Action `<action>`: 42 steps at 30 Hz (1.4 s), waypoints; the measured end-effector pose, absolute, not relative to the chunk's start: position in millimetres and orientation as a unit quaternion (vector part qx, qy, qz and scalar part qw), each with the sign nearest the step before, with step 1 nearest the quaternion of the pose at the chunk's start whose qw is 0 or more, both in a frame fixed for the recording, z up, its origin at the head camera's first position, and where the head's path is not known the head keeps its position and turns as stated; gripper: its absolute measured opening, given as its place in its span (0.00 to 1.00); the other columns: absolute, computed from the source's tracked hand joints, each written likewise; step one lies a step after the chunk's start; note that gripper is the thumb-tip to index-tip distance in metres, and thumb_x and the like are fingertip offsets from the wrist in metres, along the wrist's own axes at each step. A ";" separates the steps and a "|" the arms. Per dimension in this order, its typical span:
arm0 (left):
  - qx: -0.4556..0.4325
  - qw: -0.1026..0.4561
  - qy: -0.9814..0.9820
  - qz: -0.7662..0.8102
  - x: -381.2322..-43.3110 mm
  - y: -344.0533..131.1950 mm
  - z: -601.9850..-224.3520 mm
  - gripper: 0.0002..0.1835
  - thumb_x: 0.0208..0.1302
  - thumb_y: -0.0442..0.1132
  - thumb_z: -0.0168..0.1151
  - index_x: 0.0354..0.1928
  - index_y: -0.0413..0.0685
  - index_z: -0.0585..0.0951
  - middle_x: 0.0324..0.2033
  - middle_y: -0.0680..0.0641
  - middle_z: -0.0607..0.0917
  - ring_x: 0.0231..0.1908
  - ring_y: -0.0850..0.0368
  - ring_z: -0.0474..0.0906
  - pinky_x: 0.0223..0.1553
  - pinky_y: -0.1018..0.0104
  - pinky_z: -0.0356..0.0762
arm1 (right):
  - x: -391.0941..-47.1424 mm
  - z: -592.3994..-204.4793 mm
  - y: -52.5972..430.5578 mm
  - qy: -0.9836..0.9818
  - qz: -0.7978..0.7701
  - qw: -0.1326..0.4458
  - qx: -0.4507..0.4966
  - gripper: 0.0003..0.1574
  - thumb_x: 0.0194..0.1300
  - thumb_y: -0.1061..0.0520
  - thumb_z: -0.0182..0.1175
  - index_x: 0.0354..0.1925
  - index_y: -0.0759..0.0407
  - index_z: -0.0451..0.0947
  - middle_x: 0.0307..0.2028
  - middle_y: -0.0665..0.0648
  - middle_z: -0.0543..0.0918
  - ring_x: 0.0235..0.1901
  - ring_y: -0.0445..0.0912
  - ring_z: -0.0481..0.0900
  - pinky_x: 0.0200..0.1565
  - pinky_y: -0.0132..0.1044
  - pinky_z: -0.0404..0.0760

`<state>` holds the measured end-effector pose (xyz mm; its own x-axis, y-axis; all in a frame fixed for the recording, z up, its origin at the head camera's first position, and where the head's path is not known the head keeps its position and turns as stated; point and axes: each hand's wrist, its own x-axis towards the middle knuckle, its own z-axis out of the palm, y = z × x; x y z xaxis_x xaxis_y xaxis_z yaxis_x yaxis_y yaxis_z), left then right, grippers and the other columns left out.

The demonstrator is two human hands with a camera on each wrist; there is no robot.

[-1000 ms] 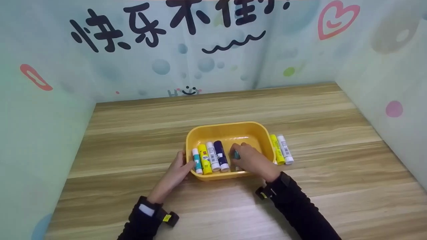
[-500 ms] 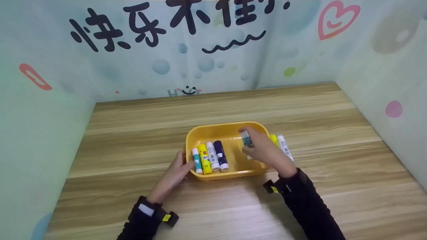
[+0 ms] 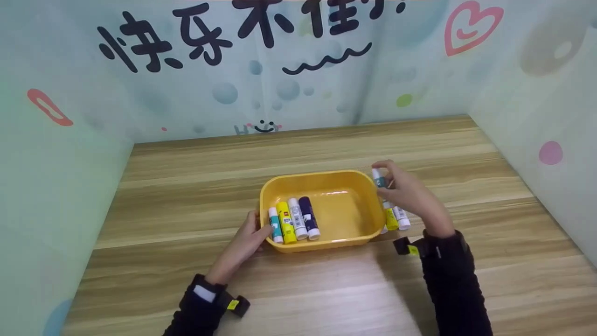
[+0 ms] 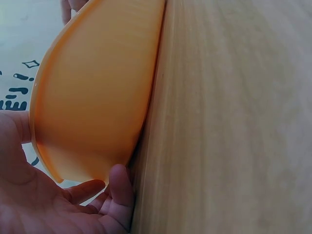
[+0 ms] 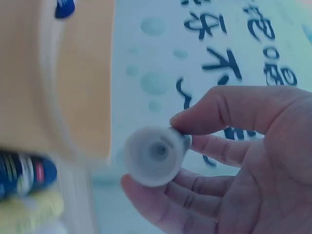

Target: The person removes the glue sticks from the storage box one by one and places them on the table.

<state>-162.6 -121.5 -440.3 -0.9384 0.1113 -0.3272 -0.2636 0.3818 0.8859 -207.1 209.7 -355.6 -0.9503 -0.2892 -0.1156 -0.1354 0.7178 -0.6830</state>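
Note:
My left hand (image 3: 245, 238) grips the left end of a yellow plastic tray (image 3: 347, 210), thumb over the rim. In the left wrist view, the fingers (image 4: 122, 187) curl against the tray's outer wall. My right hand (image 3: 413, 193) pinches a teal-and-white glue stick (image 3: 378, 176) just outside the tray's right rim. Its hollow white end (image 5: 152, 158) faces the right wrist camera. Inside the tray, at the left, a teal glue stick (image 3: 276, 226), a yellow one (image 3: 286, 223), a white one (image 3: 297, 219) and a dark purple one (image 3: 309, 218) lie side by side.
Against the tray's right side lie a yellow glue stick (image 3: 392, 220) and a white glue stick (image 3: 402, 219), partly behind my right hand. The right wrist view adds a dark blue glue stick (image 5: 22, 174) beside them. Printed cloth walls (image 3: 289, 107) bound the wooden table (image 3: 196, 177).
My right hand has lifted the teal-and-white glue stick from the tray and carried it right, past the tray's right rim. The left hand and tray have stayed put.

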 end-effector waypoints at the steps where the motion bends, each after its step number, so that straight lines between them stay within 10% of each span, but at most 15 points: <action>1: -0.049 0.170 0.813 0.555 -162.8 -121.6 -440.2 0.31 0.60 0.46 0.50 0.63 0.46 0.54 0.55 0.41 0.70 0.42 0.53 0.72 0.31 0.68 0.70 | -208.4 -355.8 215.1 0.925 -0.349 0.110 -0.108 0.34 0.60 0.63 0.51 0.63 0.58 0.55 0.39 0.66 0.75 0.34 0.51 0.75 0.33 0.35 0.75; 16: -0.046 0.167 0.806 0.566 -161.4 -121.8 -441.1 0.29 0.61 0.46 0.49 0.63 0.46 0.56 0.53 0.41 0.71 0.41 0.53 0.72 0.31 0.68 0.70 | -221.9 -379.6 262.6 0.932 -0.289 0.218 -0.024 0.37 0.56 0.66 0.49 0.64 0.64 0.53 0.53 0.72 0.68 0.41 0.54 0.72 0.32 0.36 0.76; 25: -0.052 0.173 0.812 0.555 -161.5 -121.5 -440.6 0.30 0.60 0.46 0.50 0.63 0.47 0.55 0.53 0.43 0.72 0.39 0.54 0.71 0.30 0.68 0.69 | -226.1 -385.3 265.4 0.931 -0.269 0.245 0.000 0.41 0.48 0.69 0.46 0.64 0.63 0.55 0.38 0.65 0.72 0.28 0.48 0.71 0.29 0.36 0.76; 42: -0.054 0.175 0.809 0.558 -162.2 -121.1 -440.4 0.30 0.61 0.46 0.49 0.62 0.48 0.54 0.54 0.42 0.71 0.41 0.53 0.71 0.30 0.68 0.69 | -224.3 -379.9 225.7 0.910 -0.362 0.194 -0.050 0.30 0.69 0.55 0.42 0.66 0.62 0.52 0.44 0.70 0.75 0.34 0.52 0.78 0.35 0.41 0.81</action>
